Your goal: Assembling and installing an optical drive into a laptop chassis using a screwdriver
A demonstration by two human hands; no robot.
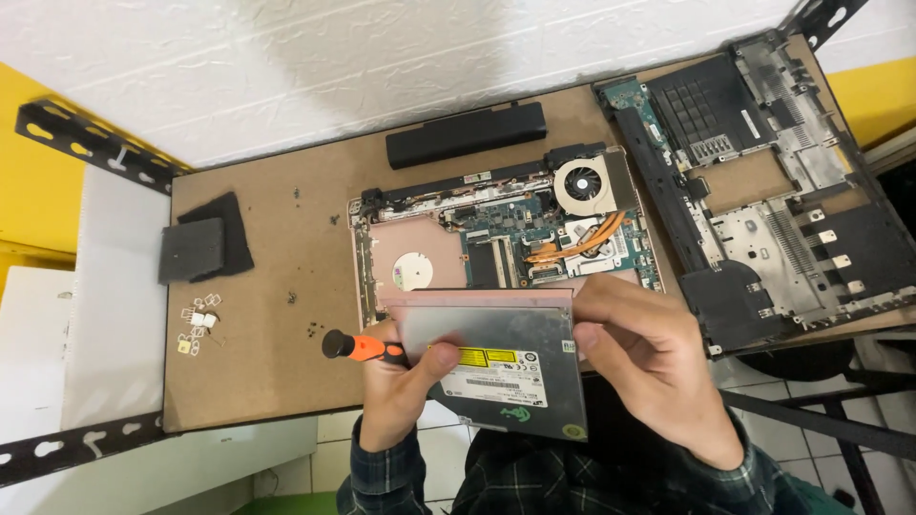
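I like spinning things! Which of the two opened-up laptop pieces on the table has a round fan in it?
The pink-edged laptop base in the middle, just above the hands; its round fan sits at its top right corner. The black shell on the right shows none.

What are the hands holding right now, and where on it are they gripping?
Both hands hold the grey optical drive: the left hand by its left edge, with an orange-handled screwdriver tucked in the same hand; the right hand by its right edge.

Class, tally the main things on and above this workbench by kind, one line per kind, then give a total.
Optical drive, held in both hands: 1
Screwdriver, orange and black, in the left hand: 1
Opened laptop base: 1
Removed laptop cover: 1
Battery bar: 1
Dark foam pads: 2
Total: 7
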